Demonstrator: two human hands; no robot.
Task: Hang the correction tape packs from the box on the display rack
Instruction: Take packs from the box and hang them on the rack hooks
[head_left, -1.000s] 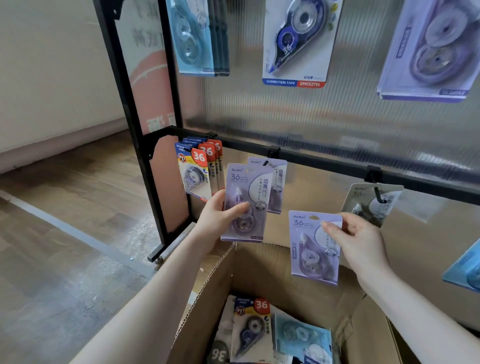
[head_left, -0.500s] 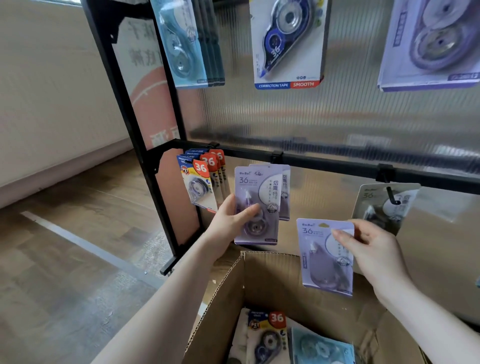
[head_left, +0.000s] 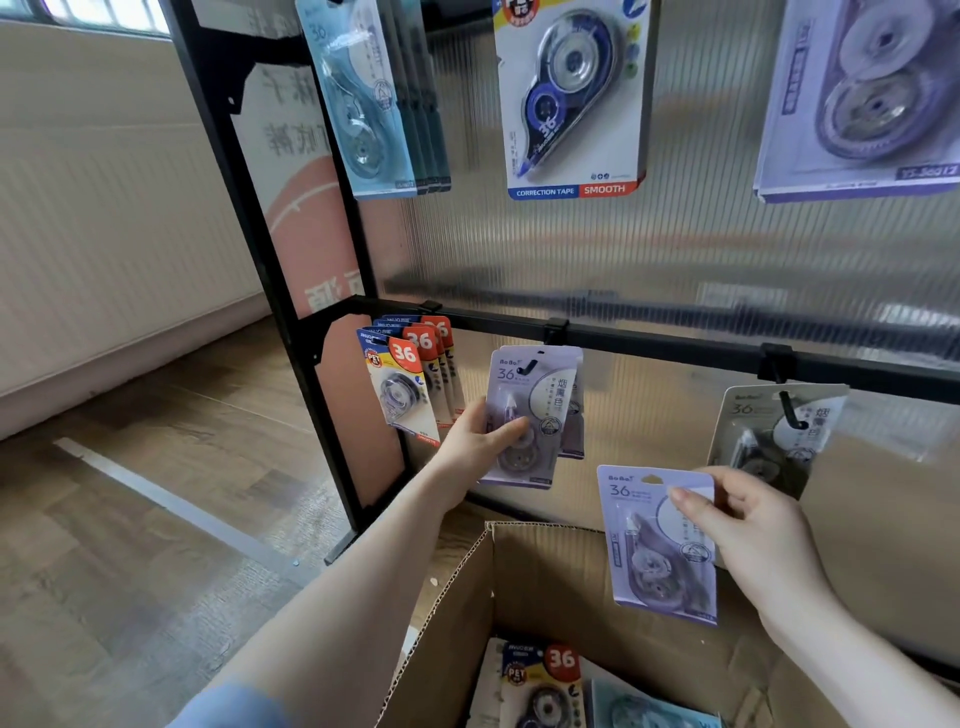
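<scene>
My left hand (head_left: 475, 441) grips a lilac correction tape pack (head_left: 535, 384) by its lower left; the black hook shows through the pack's hanging hole, with another lilac pack behind it. My right hand (head_left: 748, 525) pinches a second lilac pack (head_left: 644, 551) at its upper right, held free above the open cardboard box (head_left: 545, 577). The box holds more packs, among them a yellow-and-red "36" pack (head_left: 540, 680). All hooks sit on the black rail (head_left: 649, 340) of the display rack.
Red-and-yellow "36" packs (head_left: 402, 384) hang left of the lilac ones; a grey pack (head_left: 774, 431) hangs on the hook to the right. Larger packs hang on the upper row. The rack's black upright (head_left: 270, 291) stands at left on a wooden floor.
My left hand raised its lilac pack to the hook, which now shows through the hole. My right hand's pack stayed over the box. The view tilted and moved closer.
</scene>
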